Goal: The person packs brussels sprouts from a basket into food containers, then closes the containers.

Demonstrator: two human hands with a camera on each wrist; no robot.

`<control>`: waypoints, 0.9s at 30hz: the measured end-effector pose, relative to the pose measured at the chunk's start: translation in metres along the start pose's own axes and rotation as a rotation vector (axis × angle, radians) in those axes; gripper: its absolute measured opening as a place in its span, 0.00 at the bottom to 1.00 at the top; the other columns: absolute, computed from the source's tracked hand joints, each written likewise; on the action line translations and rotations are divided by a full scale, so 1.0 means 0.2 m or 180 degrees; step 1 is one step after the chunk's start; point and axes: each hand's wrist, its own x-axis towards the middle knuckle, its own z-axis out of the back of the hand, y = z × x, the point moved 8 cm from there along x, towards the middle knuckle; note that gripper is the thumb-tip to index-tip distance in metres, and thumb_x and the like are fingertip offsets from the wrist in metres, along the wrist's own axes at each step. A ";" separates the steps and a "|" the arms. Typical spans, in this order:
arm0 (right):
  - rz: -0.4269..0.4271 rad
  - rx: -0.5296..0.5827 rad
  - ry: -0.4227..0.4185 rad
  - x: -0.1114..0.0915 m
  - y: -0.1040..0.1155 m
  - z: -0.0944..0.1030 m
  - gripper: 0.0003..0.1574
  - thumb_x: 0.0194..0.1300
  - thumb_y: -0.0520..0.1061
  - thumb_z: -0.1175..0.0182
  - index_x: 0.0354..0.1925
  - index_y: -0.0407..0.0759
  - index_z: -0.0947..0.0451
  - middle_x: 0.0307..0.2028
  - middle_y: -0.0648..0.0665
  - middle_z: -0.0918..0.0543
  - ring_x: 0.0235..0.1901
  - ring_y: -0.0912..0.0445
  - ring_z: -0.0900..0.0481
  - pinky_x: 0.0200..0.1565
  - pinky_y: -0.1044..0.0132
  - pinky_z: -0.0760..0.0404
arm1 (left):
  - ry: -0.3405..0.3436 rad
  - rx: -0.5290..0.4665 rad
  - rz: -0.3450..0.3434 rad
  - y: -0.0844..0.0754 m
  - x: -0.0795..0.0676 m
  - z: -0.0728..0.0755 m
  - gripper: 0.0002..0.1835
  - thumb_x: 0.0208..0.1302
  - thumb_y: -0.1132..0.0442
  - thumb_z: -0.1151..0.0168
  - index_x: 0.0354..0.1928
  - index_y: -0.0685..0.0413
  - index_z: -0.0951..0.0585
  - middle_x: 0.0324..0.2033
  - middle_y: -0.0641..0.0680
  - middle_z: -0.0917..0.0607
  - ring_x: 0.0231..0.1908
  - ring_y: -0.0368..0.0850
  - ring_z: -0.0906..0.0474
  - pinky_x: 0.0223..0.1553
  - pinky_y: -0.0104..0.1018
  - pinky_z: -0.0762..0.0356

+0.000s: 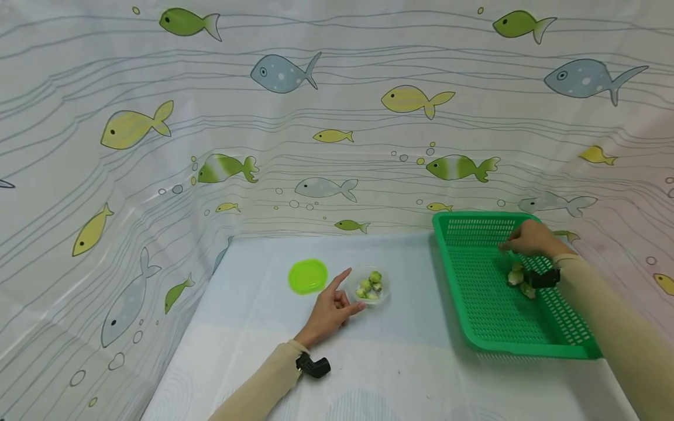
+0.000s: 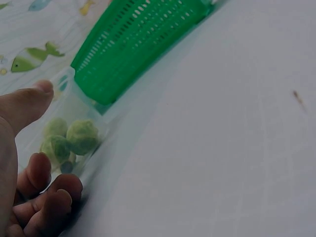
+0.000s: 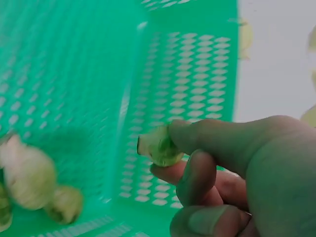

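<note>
My right hand [image 1: 532, 238] is over the green basket and pinches a Brussels sprout [image 3: 164, 145] between thumb and fingers, its cut stem end facing outward. Below it, several more Brussels sprouts [image 3: 32, 177] lie on the basket floor. My left hand [image 1: 329, 313] holds the left side of a small clear plastic container [image 1: 385, 286], thumb and index finger spread along its wall, the other fingers curled. Inside the container sit several Brussels sprouts [image 2: 82, 137].
The green basket [image 1: 455, 298] stands at the right of the table. Left of the container lies a lime-green lid [image 1: 308, 276], flat on the white table cover [image 1: 253, 327]. A fish-patterned curtain [image 1: 295, 134] closes off the back and sides.
</note>
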 end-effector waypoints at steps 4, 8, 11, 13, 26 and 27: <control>-0.0062 0.0244 -0.0013 -0.01 0.08 0.04 0.36 0.75 0.58 0.35 0.54 0.22 0.16 0.39 0.31 0.10 0.30 0.50 0.19 0.33 0.53 0.19 | 0.0002 -0.0015 0.0022 0.00 0.00 0.01 0.50 0.68 0.60 0.24 0.85 0.50 0.43 0.20 0.52 0.21 0.15 0.35 0.28 0.19 0.32 0.24; -0.0038 0.0351 -0.0014 -0.01 0.18 0.06 0.42 0.75 0.64 0.36 0.59 0.25 0.18 0.46 0.31 0.10 0.39 0.49 0.14 0.39 0.51 0.15 | -0.0002 -0.0005 0.0014 0.01 0.00 0.01 0.49 0.68 0.60 0.25 0.85 0.51 0.43 0.20 0.52 0.21 0.15 0.35 0.29 0.19 0.31 0.25; -0.0014 0.0467 -0.0003 -0.01 0.27 0.07 0.43 0.74 0.67 0.36 0.60 0.29 0.16 0.43 0.36 0.10 0.36 0.53 0.17 0.38 0.56 0.17 | -0.0011 -0.0017 -0.0010 0.01 0.00 0.01 0.49 0.69 0.60 0.25 0.85 0.52 0.42 0.20 0.51 0.22 0.15 0.35 0.29 0.18 0.31 0.25; 0.0016 0.0589 0.0022 -0.01 0.34 0.07 0.41 0.73 0.67 0.35 0.59 0.31 0.15 0.36 0.39 0.11 0.30 0.56 0.23 0.36 0.57 0.20 | -0.0018 -0.0034 -0.0016 0.01 0.00 0.01 0.49 0.68 0.61 0.25 0.84 0.52 0.42 0.20 0.51 0.22 0.15 0.35 0.29 0.18 0.31 0.25; 0.0352 0.0879 0.0018 -0.01 0.75 -0.02 0.29 0.72 0.61 0.31 0.53 0.38 0.10 0.34 0.47 0.11 0.27 0.57 0.31 0.35 0.60 0.26 | -0.0024 -0.0068 0.0002 0.00 0.00 0.00 0.48 0.67 0.62 0.24 0.84 0.50 0.40 0.21 0.62 0.20 0.14 0.37 0.28 0.19 0.30 0.26; 0.0385 0.0890 0.0032 0.00 0.79 -0.03 0.28 0.72 0.61 0.31 0.53 0.39 0.10 0.33 0.47 0.12 0.27 0.57 0.31 0.34 0.60 0.27 | -0.0025 -0.0063 0.0022 0.00 0.00 0.00 0.49 0.67 0.62 0.24 0.84 0.49 0.40 0.21 0.62 0.20 0.14 0.37 0.28 0.19 0.30 0.26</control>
